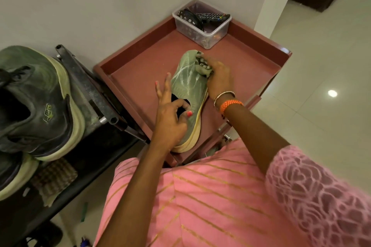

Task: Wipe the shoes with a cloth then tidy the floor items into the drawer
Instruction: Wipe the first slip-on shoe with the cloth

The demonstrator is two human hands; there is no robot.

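A: Where's the shoe (188, 94)?

B: On the red tray (140, 78), lying near its middle with the toe pointing away toward the tub (202, 30) in the tray's far corner. The heel hangs close to the tray's near edge.

A: And the step?

B: Wiping, I'd say. The cloth (203, 66) is bunched on the shoe's toe end, on its right side, so the first half of the task is under way and the tidying has not begun (the tub with the remotes sits untouched).

A: Who holds what?

B: The right hand (219, 78) grips the cloth, fingers curled round it and pressed against the toe. The left hand (170, 118) steadies the shoe at the collar: thumb and one finger pinch the rim of the opening, while two other fingers stick up straight, off the shoe.

A: Arms?

B: Both reach forward and down over the tray's near edge. The right wrist, with its bangles (226, 100), is bent inward toward the toe.

A: Next?

B: My guess is the cloth needs drawing back along the upper and the pale sole, with the left hand keeping the pinch so the shoe doesn't slide on the tray. Another shoe (40, 102) waits left of the tray on a dark rack (90, 90), likely next.
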